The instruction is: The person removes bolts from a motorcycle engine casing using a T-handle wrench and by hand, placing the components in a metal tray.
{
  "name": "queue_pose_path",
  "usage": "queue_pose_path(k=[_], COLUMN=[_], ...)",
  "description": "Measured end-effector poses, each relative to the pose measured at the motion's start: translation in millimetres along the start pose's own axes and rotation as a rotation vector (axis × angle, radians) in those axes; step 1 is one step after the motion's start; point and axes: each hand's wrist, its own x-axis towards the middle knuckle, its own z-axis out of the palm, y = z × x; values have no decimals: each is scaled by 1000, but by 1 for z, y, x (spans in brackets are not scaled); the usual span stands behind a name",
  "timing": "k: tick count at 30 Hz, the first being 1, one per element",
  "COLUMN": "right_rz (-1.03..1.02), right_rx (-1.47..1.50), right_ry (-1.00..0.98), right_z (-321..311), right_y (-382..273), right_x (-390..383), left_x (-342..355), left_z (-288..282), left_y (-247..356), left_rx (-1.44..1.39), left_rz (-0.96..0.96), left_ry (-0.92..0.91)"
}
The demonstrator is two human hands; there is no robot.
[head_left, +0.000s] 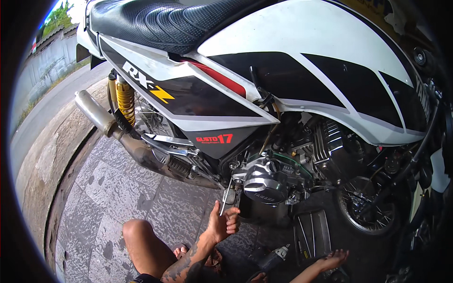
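My left hand (223,223), at the end of a tattooed forearm, is curled around the lower end of a slim silver bar-shaped tool (227,197). The tool slants up toward the lower left of the motorcycle's engine cover (265,181), beside a foot pedal (229,196). What its upper end fits onto is too small to tell. Low on the right, my right hand (334,260) is held palm up, fingers loosely apart with nothing in them. It is nearest to a dark tool tray (323,226) holding several long thin tools.
The white and black motorcycle (302,85) spans the view, with its silver exhaust (96,111) at the left and a spoked wheel (365,207) at the right. A grey power tool (273,257) lies on the floor between my arms. My bent knee (139,231) is at the lower left.
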Motion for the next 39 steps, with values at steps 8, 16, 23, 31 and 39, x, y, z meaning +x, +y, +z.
queue_pose_path(k=[8, 16, 23, 31, 39], right_rz=[784, 1350, 1340, 1209, 339], right_rx=[-63, 35, 305, 429, -194], right_ry=[-1378, -1044, -1023, -772, -1342], right_z=[34, 55, 67, 73, 73], right_y=[-49, -21, -39, -41, -28], right_x=[-298, -368, -379, -409, -372], left_x=[9, -11, 8, 10, 10], left_z=[-20, -1, 15, 21, 42], left_y=[2, 51, 98, 87, 109], left_rx=[1005, 1701, 1667, 1789, 1808], left_rz=[716, 333, -121, 14, 22], left_ry=[719, 290, 1, -76, -312])
